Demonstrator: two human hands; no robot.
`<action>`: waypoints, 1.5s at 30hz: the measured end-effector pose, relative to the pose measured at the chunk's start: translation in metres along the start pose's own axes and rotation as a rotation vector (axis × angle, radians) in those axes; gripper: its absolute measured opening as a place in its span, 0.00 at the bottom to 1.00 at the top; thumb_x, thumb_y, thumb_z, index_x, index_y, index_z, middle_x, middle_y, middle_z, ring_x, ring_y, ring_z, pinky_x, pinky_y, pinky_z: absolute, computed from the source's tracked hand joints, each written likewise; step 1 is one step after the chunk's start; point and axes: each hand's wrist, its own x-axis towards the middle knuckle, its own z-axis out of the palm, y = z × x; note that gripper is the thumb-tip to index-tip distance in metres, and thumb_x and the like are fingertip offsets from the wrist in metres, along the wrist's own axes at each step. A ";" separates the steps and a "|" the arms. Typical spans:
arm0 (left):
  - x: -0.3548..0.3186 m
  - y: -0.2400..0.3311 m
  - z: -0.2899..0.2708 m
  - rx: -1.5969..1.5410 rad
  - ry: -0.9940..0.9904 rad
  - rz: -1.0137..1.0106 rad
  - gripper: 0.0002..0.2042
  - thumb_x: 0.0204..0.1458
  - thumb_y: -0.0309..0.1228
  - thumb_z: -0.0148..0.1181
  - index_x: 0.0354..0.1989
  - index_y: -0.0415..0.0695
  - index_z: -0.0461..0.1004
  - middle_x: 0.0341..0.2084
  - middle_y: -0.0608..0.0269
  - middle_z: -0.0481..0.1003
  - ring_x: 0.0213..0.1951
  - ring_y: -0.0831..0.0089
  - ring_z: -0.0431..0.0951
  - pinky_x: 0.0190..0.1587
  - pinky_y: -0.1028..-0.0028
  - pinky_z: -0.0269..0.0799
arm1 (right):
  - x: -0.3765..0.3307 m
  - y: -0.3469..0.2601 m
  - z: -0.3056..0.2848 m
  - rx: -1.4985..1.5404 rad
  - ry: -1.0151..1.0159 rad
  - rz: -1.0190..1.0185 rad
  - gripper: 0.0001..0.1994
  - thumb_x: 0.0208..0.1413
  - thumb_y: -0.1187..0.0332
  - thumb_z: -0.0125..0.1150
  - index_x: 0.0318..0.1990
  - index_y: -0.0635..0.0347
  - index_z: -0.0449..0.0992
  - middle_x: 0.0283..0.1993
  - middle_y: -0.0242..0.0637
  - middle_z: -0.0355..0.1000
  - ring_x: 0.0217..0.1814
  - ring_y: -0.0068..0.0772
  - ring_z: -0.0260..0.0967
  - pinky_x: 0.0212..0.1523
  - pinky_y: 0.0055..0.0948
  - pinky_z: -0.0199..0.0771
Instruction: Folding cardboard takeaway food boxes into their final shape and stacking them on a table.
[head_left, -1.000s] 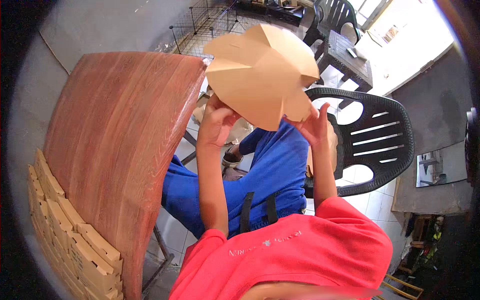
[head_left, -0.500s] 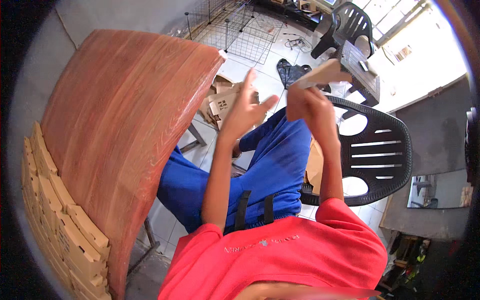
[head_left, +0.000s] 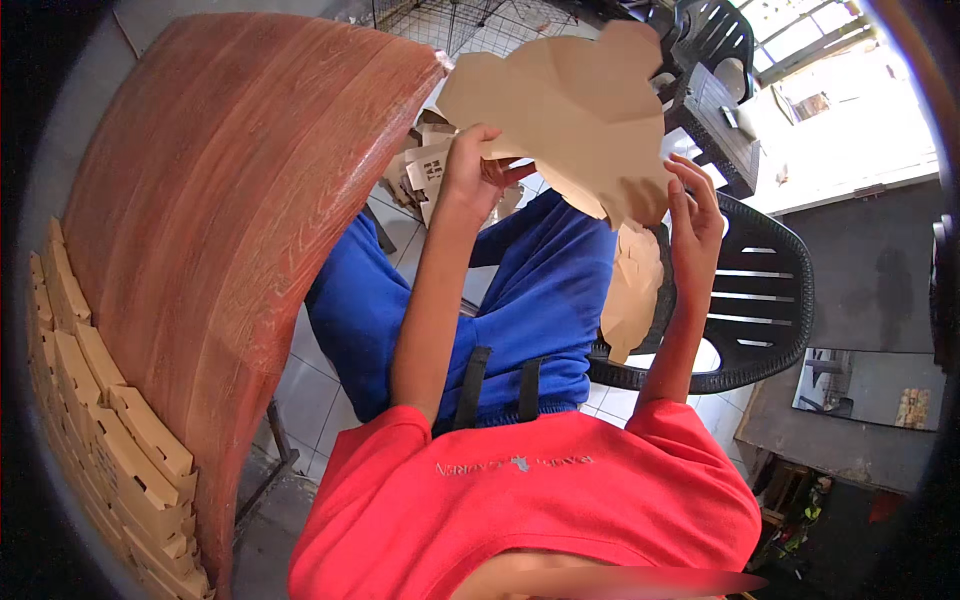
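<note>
A flat piece of brown die-cut cardboard (head_left: 565,115), with a scalloped outline and crease lines, is up in front of me above my knees. My left hand (head_left: 474,172) is closed on its lower left edge, thumb on the near face and fingers beneath. Beside the right edge is my right hand (head_left: 694,215), its fingers stretched upward and apart; the tips are at the edge or just off it, and I cannot tell if they touch. More cut cardboard (head_left: 632,285) rests on the black plastic chair (head_left: 765,285) by my right thigh.
A wood-patterned table (head_left: 230,170) stands on my left, with stacked cardboard boxes (head_left: 125,450) along its near left side. Cardboard pieces (head_left: 420,175) lie on the tiled floor beyond my knees. Farther off are a wire rack (head_left: 470,25), a dark small table (head_left: 715,125) and another chair (head_left: 715,40).
The cardboard, earlier edge-on in my right hand, now faces me broadly. My left hand, open and holding nothing before, has taken its left edge. My right hand has opened and moved right.
</note>
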 end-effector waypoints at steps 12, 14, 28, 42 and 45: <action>0.011 0.000 0.001 -0.388 -0.076 -0.110 0.11 0.55 0.29 0.53 0.45 0.38 0.70 0.38 0.57 0.78 0.37 0.65 0.82 0.36 0.69 0.82 | -0.019 0.023 0.037 0.529 0.268 -0.099 0.31 0.67 0.57 0.52 0.72 0.54 0.50 0.75 0.43 0.48 0.75 0.41 0.50 0.70 0.47 0.53; 0.013 0.000 -0.005 -0.363 -0.140 -0.118 0.13 0.56 0.27 0.52 0.48 0.35 0.70 0.41 0.53 0.78 0.42 0.62 0.82 0.42 0.67 0.82 | -0.014 0.019 0.044 0.350 0.212 -0.388 0.35 0.60 0.63 0.63 0.72 0.48 0.54 0.76 0.47 0.44 0.74 0.44 0.52 0.63 0.41 0.64; -0.026 -0.006 0.032 -0.529 -0.187 -0.039 0.21 0.63 0.35 0.44 0.62 0.40 0.67 0.59 0.49 0.70 0.59 0.46 0.70 0.51 0.60 0.81 | 0.045 -0.055 0.044 0.126 0.451 -0.498 0.16 0.46 0.77 0.72 0.43 0.62 0.75 0.57 0.52 0.70 0.56 0.50 0.73 0.52 0.36 0.73; -0.034 0.019 0.009 0.874 0.284 0.375 0.34 0.66 0.54 0.36 0.19 0.38 0.74 0.13 0.61 0.72 0.12 0.75 0.68 0.16 0.77 0.61 | 0.053 -0.050 0.049 0.256 0.986 -0.122 0.09 0.51 0.75 0.69 0.41 0.61 0.81 0.29 0.39 0.78 0.28 0.22 0.73 0.33 0.25 0.73; -0.030 0.044 -0.014 1.309 0.403 0.610 0.33 0.67 0.51 0.38 0.16 0.39 0.73 0.11 0.62 0.70 0.11 0.74 0.66 0.17 0.74 0.62 | 0.053 -0.051 0.052 0.328 0.942 -0.112 0.06 0.50 0.77 0.68 0.36 0.62 0.82 0.29 0.39 0.78 0.29 0.26 0.73 0.35 0.26 0.73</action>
